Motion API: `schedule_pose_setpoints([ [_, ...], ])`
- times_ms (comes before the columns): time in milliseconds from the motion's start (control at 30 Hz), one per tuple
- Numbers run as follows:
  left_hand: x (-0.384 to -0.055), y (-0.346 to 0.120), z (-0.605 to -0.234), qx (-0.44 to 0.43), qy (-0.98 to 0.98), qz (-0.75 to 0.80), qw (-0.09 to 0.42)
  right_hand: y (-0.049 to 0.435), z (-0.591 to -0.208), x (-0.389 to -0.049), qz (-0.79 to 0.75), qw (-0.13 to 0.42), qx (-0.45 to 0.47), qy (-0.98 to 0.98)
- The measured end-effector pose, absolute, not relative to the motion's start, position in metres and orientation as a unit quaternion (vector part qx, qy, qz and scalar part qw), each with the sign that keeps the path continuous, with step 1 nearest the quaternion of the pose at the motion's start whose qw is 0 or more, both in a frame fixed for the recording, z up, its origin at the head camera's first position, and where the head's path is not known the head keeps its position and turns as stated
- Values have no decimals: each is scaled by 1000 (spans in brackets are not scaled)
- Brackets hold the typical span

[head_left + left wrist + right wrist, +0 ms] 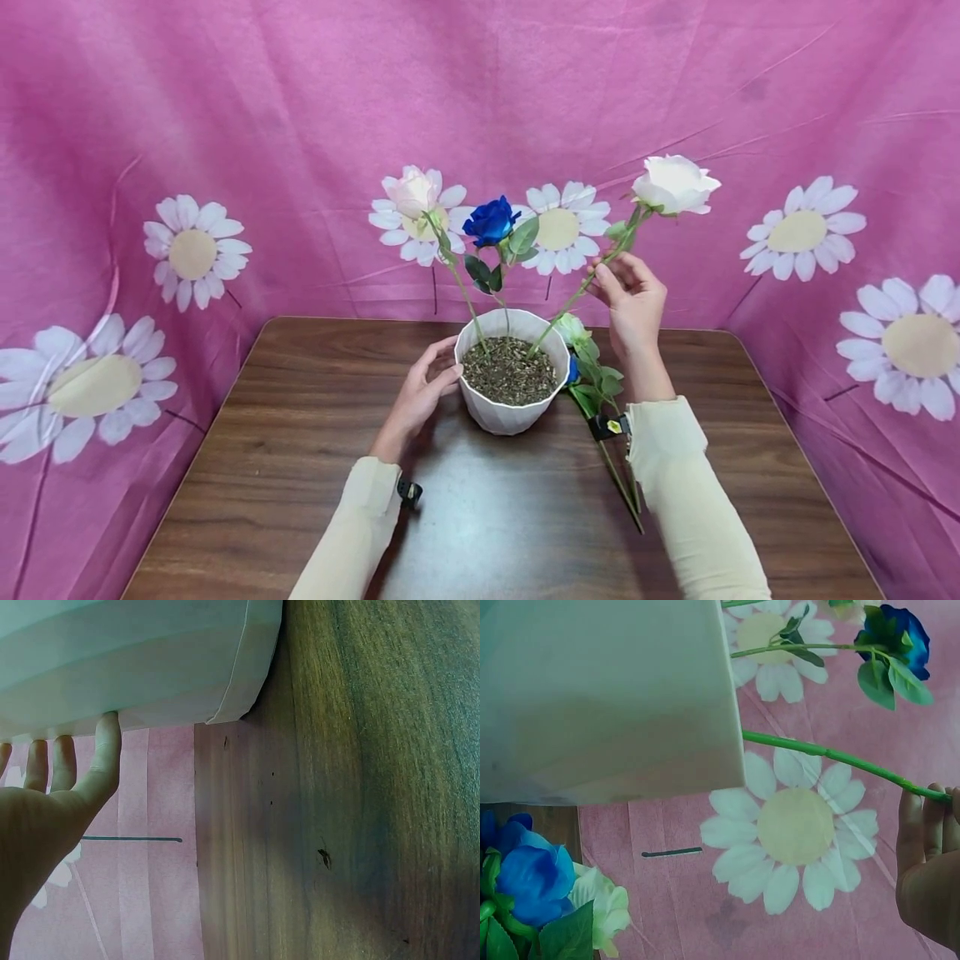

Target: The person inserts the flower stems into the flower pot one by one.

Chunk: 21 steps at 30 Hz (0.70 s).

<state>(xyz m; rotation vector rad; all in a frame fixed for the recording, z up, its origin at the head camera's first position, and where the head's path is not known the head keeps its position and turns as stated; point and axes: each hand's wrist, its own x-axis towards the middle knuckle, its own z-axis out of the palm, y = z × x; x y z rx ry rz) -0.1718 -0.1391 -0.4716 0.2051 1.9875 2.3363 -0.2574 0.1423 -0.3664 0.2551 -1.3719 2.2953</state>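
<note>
White rose (675, 183): full, wide-open bloom, layered petals, long green stem with leaves just under the head. Stem foot in the soil (506, 375) of the white faceted pot (504, 419), right side, leaning right. Right hand (633, 300) pinches the stem below the bloom. Left hand (423, 392) has extended fingers spread against the pot's left wall, thumb near the rim. Also in the soil: pale pink rose (414, 192), leaning left, and dark blue rose (491, 221), mid. Pot upright on wood-grain table (300, 450).

Head view alone gets the white bloom and soil. Right wrist view shows the lying blue rose (532, 881) and greenish-white rose (604, 907) beside the pot; head view mostly hides that blue one. Left wrist view adds the pot's lower edge.
</note>
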Motion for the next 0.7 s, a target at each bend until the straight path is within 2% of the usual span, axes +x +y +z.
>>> schedule_pose_setpoints([
  [700, -172, -138, -472, 66, 640, 765, 31, 120, -375, -262, 791, 198, 123, -565],
])
